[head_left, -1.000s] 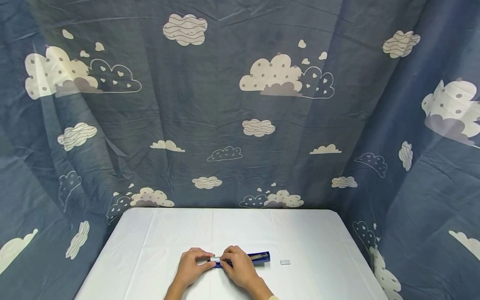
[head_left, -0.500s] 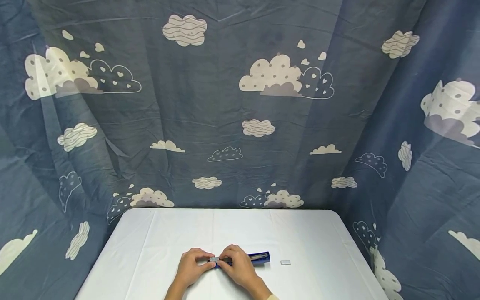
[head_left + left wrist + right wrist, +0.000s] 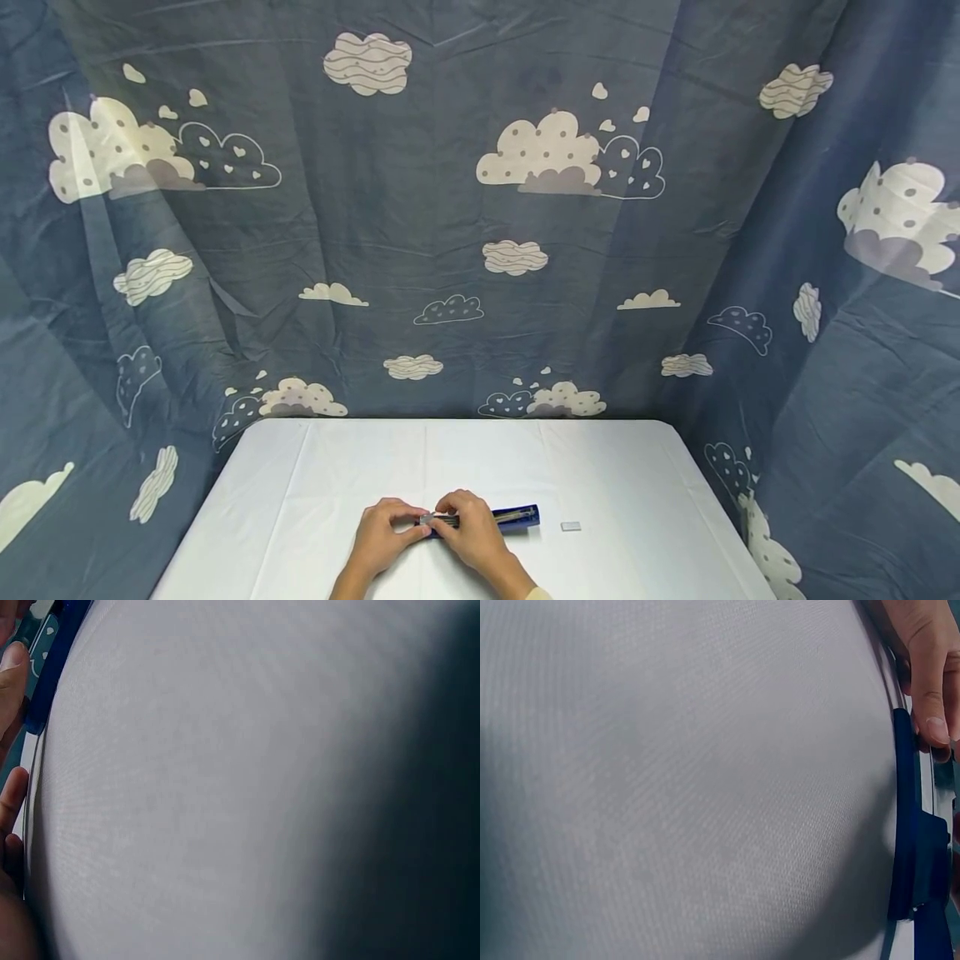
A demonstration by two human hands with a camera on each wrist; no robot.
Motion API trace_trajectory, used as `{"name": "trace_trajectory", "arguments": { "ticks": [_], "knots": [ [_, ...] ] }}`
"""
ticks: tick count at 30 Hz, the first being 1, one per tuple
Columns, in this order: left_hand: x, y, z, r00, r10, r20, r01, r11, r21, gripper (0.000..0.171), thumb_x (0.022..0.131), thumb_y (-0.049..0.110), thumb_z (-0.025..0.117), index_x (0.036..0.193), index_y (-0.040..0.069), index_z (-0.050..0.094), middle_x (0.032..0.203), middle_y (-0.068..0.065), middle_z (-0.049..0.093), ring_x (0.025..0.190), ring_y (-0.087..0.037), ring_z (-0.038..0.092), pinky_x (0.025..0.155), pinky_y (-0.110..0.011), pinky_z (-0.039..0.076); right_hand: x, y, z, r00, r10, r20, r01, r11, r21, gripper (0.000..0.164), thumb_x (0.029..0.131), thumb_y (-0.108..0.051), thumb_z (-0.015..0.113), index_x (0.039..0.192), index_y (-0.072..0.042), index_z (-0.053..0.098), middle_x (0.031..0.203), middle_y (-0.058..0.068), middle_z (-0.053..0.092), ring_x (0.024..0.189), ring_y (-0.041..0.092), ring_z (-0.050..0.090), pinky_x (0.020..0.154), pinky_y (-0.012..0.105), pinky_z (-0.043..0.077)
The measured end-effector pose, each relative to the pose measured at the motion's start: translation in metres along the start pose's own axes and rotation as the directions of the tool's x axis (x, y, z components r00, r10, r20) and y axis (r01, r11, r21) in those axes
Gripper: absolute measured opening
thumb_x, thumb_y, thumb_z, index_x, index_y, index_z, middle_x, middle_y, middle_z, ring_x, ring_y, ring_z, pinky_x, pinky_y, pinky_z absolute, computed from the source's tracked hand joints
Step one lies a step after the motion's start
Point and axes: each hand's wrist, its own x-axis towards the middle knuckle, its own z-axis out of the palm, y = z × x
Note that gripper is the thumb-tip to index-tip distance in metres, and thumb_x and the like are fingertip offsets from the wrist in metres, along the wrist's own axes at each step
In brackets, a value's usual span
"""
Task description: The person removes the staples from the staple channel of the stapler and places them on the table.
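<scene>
Okay so, using the long, dark blue stapler with metal inside [image 3: 517,518] as the landmark: it's lying on a smooth white table [image 3: 637,479], running roughly sideways, and both hands are working at its left half. A dark blue-grey fabric curtain printed with cream clouds [image 3: 442,200] is hanging behind it and down both sides.

Going left to right, the person's bare left hand [image 3: 381,537] is reaching in first, thumb and finger curling in and pinching the stapler's left end. Right there a tiny silver-grey metallic piece [image 3: 427,518] is peeking out between the fingertips of the two hands; can't tell which one is actually holding it.

Next, the bare right hand [image 3: 476,537] is bending over the stapler's left half, thumb and index finger closing on it just beside the other hand's tips. The exact part it's pinching is hidden, sorry. A pale yellow cuff [image 3: 538,593] is showing at that wrist, on the near side of the stapler.

Past the hand, the stapler's right end is sitting uncovered, thin metal showing inside. Finally, a small flat grey rectangular strip [image 3: 571,527] is lying just right of the stapler, not touching it.
</scene>
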Motion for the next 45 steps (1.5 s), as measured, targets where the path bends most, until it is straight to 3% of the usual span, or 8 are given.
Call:
{"name": "trace_trajectory", "arguments": {
  "ticks": [10, 18, 28, 37, 45],
  "knots": [
    [-0.002, 0.004, -0.001, 0.999, 0.031, -0.029, -0.031, 1.0, -0.001, 0.024, 0.074, 0.045, 0.088, 0.094, 0.036, 0.081, 0.091, 0.026, 0.073, 0.099, -0.009, 0.067, 0.097, -0.054, 0.046, 0.002, -0.002, -0.003, 0.994, 0.002, 0.107, 0.003, 0.999, -0.045, 0.015, 0.091, -0.025, 0.08, 0.105, -0.018, 0.078, 0.099, -0.012, 0.074, 0.094, 0.002, 0.064, 0.087, 0.028, 0.056],
    [-0.001, 0.005, -0.001, 0.999, 0.036, -0.029, -0.036, 0.999, 0.004, 0.023, 0.074, 0.043, 0.088, 0.094, 0.036, 0.081, 0.091, 0.024, 0.074, 0.098, -0.01, 0.067, 0.096, -0.052, 0.046, 0.004, -0.003, -0.007, 0.991, -0.028, 0.127, 0.039, 0.996, -0.084, 0.014, 0.09, -0.026, 0.08, 0.103, -0.02, 0.079, 0.096, -0.011, 0.074, 0.092, 0.003, 0.064, 0.083, 0.026, 0.055],
    [-0.001, 0.001, 0.001, 0.995, 0.077, -0.065, -0.075, 0.997, 0.024, 0.023, 0.074, 0.044, 0.089, 0.094, 0.037, 0.08, 0.09, 0.027, 0.072, 0.095, -0.007, 0.067, 0.093, -0.051, 0.047, 0.003, -0.002, -0.013, 0.991, -0.032, 0.132, 0.034, 0.999, -0.018, 0.014, 0.093, -0.025, 0.077, 0.105, -0.018, 0.078, 0.099, -0.009, 0.076, 0.093, 0.007, 0.065, 0.083, 0.026, 0.055],
    [0.001, 0.002, -0.001, 1.0, 0.009, -0.012, -0.009, 1.0, -0.012, 0.024, 0.074, 0.045, 0.089, 0.095, 0.038, 0.08, 0.091, 0.026, 0.072, 0.098, -0.009, 0.066, 0.099, -0.052, 0.045, 0.0, 0.006, -0.015, 0.996, -0.038, 0.083, 0.032, 0.997, 0.073, 0.015, 0.093, -0.018, 0.076, 0.107, -0.012, 0.077, 0.097, -0.006, 0.076, 0.092, 0.008, 0.065, 0.083, 0.026, 0.055],
    [0.0, 0.002, 0.0, 1.0, -0.013, -0.017, 0.013, 1.0, -0.009, 0.023, 0.073, 0.043, 0.091, 0.093, 0.043, 0.079, 0.09, 0.029, 0.07, 0.098, -0.005, 0.066, 0.1, -0.048, 0.045, -0.003, 0.011, -0.026, 0.995, -0.015, 0.094, 0.005, 0.995, 0.1, 0.016, 0.095, -0.019, 0.075, 0.109, -0.011, 0.076, 0.1, -0.007, 0.076, 0.097, 0.005, 0.065, 0.088, 0.029, 0.057]
  ]
}}
